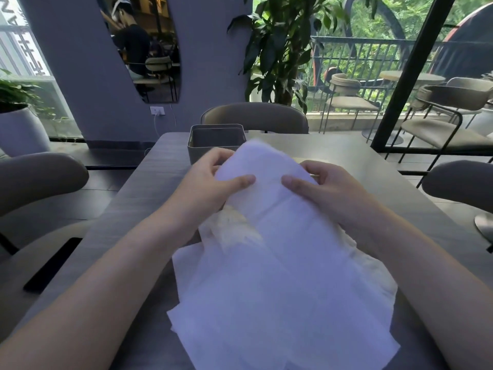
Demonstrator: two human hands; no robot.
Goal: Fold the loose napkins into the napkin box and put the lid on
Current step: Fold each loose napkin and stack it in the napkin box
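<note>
Surface: a grey, wood-grained table point(149, 182) is taking up the lower half of the view. A dark flat phone point(52, 264) is lying near its left edge. Upholstered chairs are standing round it: one chair back point(254, 117) at the far side, more on the left and right.

Room: a café-like space. A purple-grey wall is carrying an oval mirror point(149, 49), which is reflecting a seated person. A white wall socket point(157, 110) with a cable plugged in is sitting below the mirror. A tall leafy plant point(280, 44) is standing behind the far chair, and a potted plant point(16, 124) at far left. Glass on the right is giving onto a terrace with railing, a round table and more chairs, greenery beyond.

Task items: the napkin box point(216, 141), grey and open-topped, is standing on the table just beyond the hands, partly covered by the raised napkin. Contents cannot be made out. A pale flat edge is showing to the right of the box behind the napkin; whether it is the lid cannot be told.

Hands: the left hand point(213, 182) and right hand point(320, 186) are both pinching the upper part of one white napkin point(269, 198), thumbs on top, fingers curled behind, holding it lifted above the table. The loose napkins point(280, 303) are lying in a pile below, between the forearms, nearest the camera.

Writing: large characters on the window at upper left are partly cut off and unreadable.
</note>
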